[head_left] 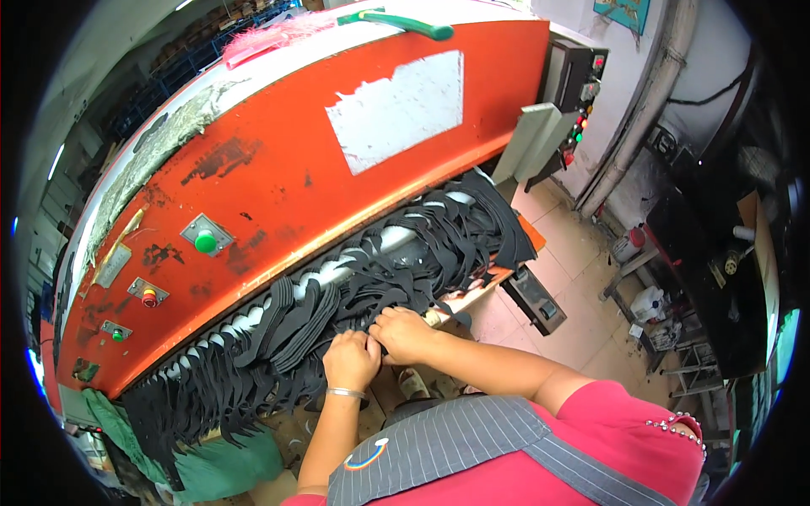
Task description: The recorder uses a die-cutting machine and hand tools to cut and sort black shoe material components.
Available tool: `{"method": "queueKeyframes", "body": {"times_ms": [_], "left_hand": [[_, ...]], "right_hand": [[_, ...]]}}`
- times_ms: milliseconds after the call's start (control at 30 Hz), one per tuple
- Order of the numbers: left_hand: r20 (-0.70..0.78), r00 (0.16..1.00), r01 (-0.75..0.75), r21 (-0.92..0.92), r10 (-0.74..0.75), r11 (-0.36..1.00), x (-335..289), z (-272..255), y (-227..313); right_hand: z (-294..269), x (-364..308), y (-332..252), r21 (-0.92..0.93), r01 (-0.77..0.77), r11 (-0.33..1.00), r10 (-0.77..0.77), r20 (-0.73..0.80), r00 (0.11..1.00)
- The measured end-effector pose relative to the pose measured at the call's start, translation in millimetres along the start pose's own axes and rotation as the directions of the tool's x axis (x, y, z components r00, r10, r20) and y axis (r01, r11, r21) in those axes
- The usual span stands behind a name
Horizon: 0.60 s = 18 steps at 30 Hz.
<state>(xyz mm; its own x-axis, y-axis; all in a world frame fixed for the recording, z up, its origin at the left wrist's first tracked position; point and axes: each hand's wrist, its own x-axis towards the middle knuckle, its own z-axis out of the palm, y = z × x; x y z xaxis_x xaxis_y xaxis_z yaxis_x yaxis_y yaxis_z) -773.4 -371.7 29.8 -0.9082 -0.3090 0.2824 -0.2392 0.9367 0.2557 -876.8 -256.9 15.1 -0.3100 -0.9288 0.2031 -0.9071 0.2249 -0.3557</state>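
Observation:
A wide sheet of black material (384, 291), soft like foam or fabric and cut into curved strips, lies along the front of an orange machine. My left hand (352, 361), with a bracelet at the wrist, is closed on its near edge. Right beside it, my right hand (405, 335) also has curled fingers at the same edge, the two hands nearly touching. Fingertips of both are partly hidden in the black strips. Just left of my hands is a stack of curved black pieces (295, 325). White shows through the gaps between the strips.
The orange machine (278, 181) has a green button (205, 242) and a red button (149, 298) at left. A control box with lights (578, 126) stands right. Green-handled tool (405, 24) lies on top. A green bag (228, 464) sits lower left; a stepladder (696, 375) stands right.

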Motion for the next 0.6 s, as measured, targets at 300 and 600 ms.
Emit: {"method": "queueKeyframes", "body": {"times_ms": [300,600], "left_hand": [[0.073,0.997,0.026,-0.033,-0.023,0.999,-60,7,25],[0.174,0.948,0.312,-0.358,-0.266,0.880,-78,-67,-2]], "right_hand": [[-5,-62,-13,0.124,0.073,0.990,-0.095,0.181,0.979],[-61,-55,120,-0.037,-0.293,0.956,0.258,-0.373,0.891]]}}
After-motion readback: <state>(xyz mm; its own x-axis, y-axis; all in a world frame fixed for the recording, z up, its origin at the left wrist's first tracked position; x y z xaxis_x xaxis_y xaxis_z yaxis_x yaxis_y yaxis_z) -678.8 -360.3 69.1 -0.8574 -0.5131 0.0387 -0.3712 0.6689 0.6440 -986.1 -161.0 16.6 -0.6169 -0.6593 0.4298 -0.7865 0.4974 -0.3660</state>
